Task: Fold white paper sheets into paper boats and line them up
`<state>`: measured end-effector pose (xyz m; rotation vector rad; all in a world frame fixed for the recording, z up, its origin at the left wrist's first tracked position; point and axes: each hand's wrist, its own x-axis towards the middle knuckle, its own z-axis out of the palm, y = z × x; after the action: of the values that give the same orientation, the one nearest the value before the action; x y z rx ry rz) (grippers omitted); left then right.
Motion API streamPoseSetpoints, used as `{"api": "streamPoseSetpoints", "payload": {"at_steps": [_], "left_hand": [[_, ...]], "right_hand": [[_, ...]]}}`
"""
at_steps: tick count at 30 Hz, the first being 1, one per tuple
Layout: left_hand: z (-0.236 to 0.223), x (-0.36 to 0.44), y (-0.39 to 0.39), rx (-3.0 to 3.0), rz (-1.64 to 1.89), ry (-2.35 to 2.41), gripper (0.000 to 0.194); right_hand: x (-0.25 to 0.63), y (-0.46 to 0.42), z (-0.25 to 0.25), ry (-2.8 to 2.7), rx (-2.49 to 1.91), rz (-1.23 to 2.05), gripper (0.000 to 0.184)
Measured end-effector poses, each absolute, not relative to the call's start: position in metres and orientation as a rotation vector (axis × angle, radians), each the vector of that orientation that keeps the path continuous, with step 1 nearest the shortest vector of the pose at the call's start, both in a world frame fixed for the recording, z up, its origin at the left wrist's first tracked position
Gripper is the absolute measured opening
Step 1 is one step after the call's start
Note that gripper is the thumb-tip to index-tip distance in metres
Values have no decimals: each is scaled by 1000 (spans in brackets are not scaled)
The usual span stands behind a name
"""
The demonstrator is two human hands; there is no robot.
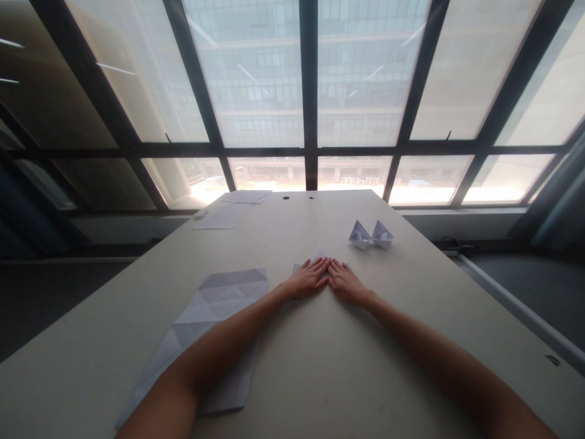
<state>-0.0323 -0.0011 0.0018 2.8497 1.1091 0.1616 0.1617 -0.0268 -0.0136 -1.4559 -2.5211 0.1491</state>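
Observation:
A small piece of folded white paper (296,267) lies on the table, mostly hidden beneath my hands, so its shape cannot be made out. My left hand (307,278) rests flat on its left part with the fingers stretched out. On the right part lies my right hand (345,281), also flat, its fingertips meeting those of the left. Beyond the right hand, two folded paper boats stand side by side, a left paper boat (359,235) and a right paper boat (382,235). My left forearm passes over a large creased paper sheet (231,291).
The white table (315,366) reaches to the windows (262,79). Flat paper sheets (219,216) lie at its far left, and a dark round hole (286,197) sits near the far edge. Dark curtains (27,213) hang at the left.

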Motion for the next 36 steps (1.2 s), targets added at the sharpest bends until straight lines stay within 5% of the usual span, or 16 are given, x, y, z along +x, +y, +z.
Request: {"api": "streamPoseSetpoints", "payload": {"at_steps": [15,23,36], "left_hand": [[-7,-30,0,2801,108,1352,70],[-7,-32,5,2773,96,1345,63],[-9,-33,5,2784,256,1145,60]], "right_hand": [[161,-29,-11,-2450,-1534,134,60],[160,-34,-1,-2569,-1192,245,58],[161,-27,-15,-2540,-1404,155,61]]}}
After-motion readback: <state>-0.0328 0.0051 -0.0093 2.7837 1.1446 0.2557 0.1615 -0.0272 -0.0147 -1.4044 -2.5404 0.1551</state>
